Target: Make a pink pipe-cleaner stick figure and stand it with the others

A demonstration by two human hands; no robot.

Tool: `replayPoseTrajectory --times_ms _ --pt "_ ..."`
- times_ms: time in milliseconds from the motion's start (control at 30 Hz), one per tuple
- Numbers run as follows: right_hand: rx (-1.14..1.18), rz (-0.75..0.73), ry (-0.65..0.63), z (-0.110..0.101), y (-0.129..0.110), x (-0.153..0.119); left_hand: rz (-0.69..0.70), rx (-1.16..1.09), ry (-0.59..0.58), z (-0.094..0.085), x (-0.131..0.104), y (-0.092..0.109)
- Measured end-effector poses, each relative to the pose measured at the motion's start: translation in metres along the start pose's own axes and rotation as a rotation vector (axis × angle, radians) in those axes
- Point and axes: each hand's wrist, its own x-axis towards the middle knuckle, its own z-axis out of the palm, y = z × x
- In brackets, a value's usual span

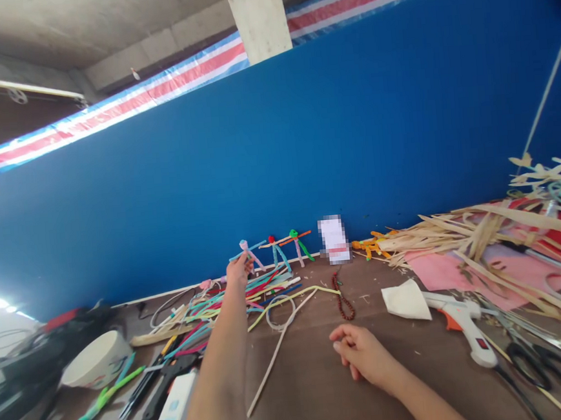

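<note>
At the back of the brown table, my left hand [242, 266] is closed on a pipe-cleaner figure [244, 246] in pink and light blue, which leans at the blue partition. Beside it stand two more pipe-cleaner figures: one with a red head and blue legs [275, 252], one with a green head and orange arms [295, 244]. My right hand [362, 352] rests low over the front of the table, fingers loosely bent and apart, with nothing in them. A brown bead string [345, 302] lies beyond it. Loose pipe cleaners [262, 292] are heaped under my left forearm.
Right of my right hand lie a white glue gun [464, 325], black-handled scissors [540, 361] and dried strips [476, 233]. On the left are a white bowl [98, 361], a power strip [172, 409] and a green pipe-cleaner piece [101, 402]. The blue partition [276, 152] stands behind.
</note>
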Motion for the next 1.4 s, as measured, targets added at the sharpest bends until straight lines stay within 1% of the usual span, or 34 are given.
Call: replayPoseTrajectory --times_ms 200,300,433,600,733,833,933,1000,1067,1100,1133,1200,1300,1333,1367,1400 --pt "-0.004 -0.007 -0.017 0.0 0.003 0.002 -0.027 0.043 0.039 -0.001 0.008 -0.013" --pt "-0.006 -0.006 -0.02 0.0 0.004 0.002 -0.036 0.076 0.05 -0.002 0.01 -0.014" --pt "-0.006 -0.001 -0.016 0.0 0.001 0.001 -0.038 0.147 0.026 -0.002 0.011 -0.013" --pt "-0.02 0.015 -0.008 0.001 -0.003 -0.001 -0.051 0.271 -0.011 -0.002 0.009 -0.015" --pt "-0.024 0.005 -0.006 0.001 -0.003 -0.001 -0.043 0.362 0.008 0.0 0.0 -0.015" --pt "-0.022 -0.008 -0.01 0.0 -0.002 0.0 0.02 0.43 0.073 -0.002 -0.011 -0.014" --pt "-0.016 -0.015 -0.01 0.0 -0.002 -0.001 0.147 0.508 0.15 -0.004 -0.026 -0.012" --pt "-0.018 -0.024 -0.004 -0.001 -0.002 -0.001 0.244 0.564 0.157 -0.006 -0.04 -0.012" --pt "-0.024 -0.034 0.005 -0.001 -0.002 -0.001 0.327 0.623 0.099 -0.006 -0.058 -0.012" --pt "-0.026 -0.038 0.01 -0.001 -0.002 -0.001 0.36 0.654 0.043 -0.007 -0.068 -0.013" --pt "-0.028 -0.04 0.014 0.0 -0.001 -0.001 0.388 0.687 -0.026 -0.008 -0.08 -0.015" --pt "-0.029 -0.042 0.022 0.0 -0.001 -0.001 0.422 0.757 -0.212 -0.011 -0.107 -0.02" --pt "-0.039 -0.047 0.022 0.0 0.001 0.0 0.468 0.871 -0.447 -0.023 -0.146 -0.031" --pt "-0.041 -0.051 0.026 0.0 0.001 0.0 0.586 1.054 -0.56 -0.028 -0.157 -0.034" --pt "-0.041 -0.052 0.029 0.0 0.002 0.0 0.682 1.23 -0.596 -0.033 -0.165 -0.038" --pt "-0.043 -0.05 0.033 0.0 0.003 0.0 0.729 1.389 -0.606 -0.038 -0.17 -0.041"
